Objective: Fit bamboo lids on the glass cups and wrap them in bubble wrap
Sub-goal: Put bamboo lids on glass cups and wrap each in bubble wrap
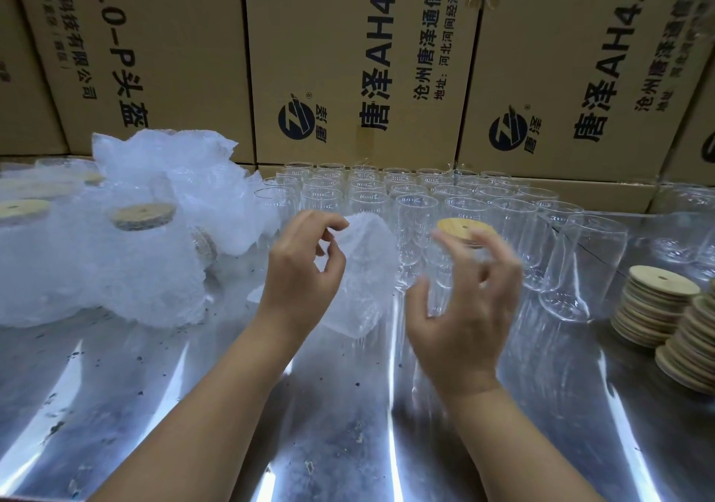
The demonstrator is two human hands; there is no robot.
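Over the shiny metal tabletop [348, 424], our left hand [305, 265] pinches a translucent bubble wrap sheet [363, 281] between thumb and fingertips. Our right hand [464, 308] is blurred, its fingers spread and curled in front of the clear glass cup with a round bamboo lid [464, 228]. We cannot tell whether they grip it. A hasty grab could knock it into the packed rows of bare glass cups [367, 192] behind.
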